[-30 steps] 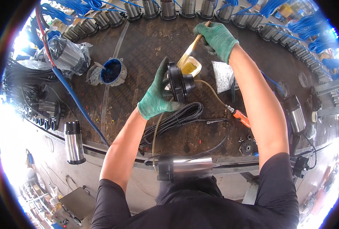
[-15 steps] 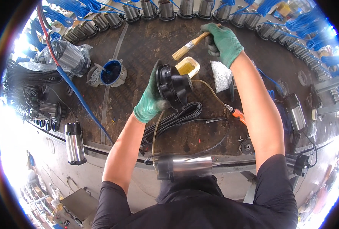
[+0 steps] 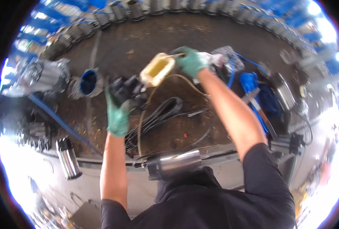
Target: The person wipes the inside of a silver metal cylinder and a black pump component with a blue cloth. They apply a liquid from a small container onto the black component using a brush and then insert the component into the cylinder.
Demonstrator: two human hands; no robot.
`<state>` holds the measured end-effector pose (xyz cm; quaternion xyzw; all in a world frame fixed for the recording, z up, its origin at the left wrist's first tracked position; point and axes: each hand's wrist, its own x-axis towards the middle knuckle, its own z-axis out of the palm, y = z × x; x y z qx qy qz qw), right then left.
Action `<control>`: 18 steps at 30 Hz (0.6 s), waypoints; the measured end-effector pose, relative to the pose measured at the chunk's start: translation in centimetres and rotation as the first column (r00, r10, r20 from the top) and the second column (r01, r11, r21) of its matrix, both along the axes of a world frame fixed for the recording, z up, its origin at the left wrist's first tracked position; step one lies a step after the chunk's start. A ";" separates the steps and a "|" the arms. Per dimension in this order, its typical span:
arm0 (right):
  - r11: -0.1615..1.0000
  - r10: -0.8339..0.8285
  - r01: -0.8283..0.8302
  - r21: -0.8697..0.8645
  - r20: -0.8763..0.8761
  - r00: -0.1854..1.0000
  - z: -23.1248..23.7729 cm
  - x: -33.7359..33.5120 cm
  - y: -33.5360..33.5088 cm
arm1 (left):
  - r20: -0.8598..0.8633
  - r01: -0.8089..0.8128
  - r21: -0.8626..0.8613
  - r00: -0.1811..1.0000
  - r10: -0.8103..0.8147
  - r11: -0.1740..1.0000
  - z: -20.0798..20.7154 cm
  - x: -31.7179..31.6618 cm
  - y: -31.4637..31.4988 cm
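Left hand (image 3: 118, 121) grips black fitting (image 3: 124, 89) above surface (image 3: 200, 36), apparently to clear cable coil (image 3: 159, 117). Right hand (image 3: 191, 63) holds blurred stick, probably brush handle (image 3: 177, 55), at rim of yellow-liquid tub (image 3: 149, 82), handily between both.

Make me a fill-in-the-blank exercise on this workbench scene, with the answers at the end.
1. The left hand and the right hand wear gloves coloured ____.
2. Of the two hands, the one holding the black part is the ____ one.
3. The contents of the pale tub are coloured ____.
4. The looped cable is coloured ____.

Missing words: green; left; yellow; black.
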<state>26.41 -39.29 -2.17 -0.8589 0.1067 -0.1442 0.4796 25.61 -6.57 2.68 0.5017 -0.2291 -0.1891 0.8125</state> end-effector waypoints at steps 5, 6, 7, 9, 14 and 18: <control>0.981 -0.036 0.017 -0.194 -0.092 0.995 -0.8 -3.5 4.7 | 0.035 -0.144 0.107 0.989 0.141 0.984 -0.4 -3.6 2.9; 0.977 -0.074 0.049 -0.206 -0.117 0.990 0.5 -5.0 4.4 | 0.044 -0.142 0.125 0.990 0.137 0.982 -0.2 -4.0 3.5; 0.959 -0.143 0.109 -0.262 -0.115 0.983 1.0 -6.9 2.6 | 0.047 -0.144 0.141 0.989 0.139 0.979 -0.7 -4.4 4.1; 0.885 -0.285 0.301 -0.355 0.098 0.954 -0.2 -12.9 -3.4 | -0.008 -0.156 0.156 0.987 0.159 0.975 -0.5 -6.1 4.4; 0.526 -0.763 0.462 -0.714 -0.156 0.627 0.4 -30.7 -20.0 | -0.182 -0.056 0.187 0.979 0.091 0.981 1.3 -9.7 7.4; 0.614 -0.783 0.291 -0.734 -0.518 0.345 -3.2 -37.8 -27.6 | -0.294 -0.018 0.172 0.953 0.069 0.985 1.7 -11.6 5.6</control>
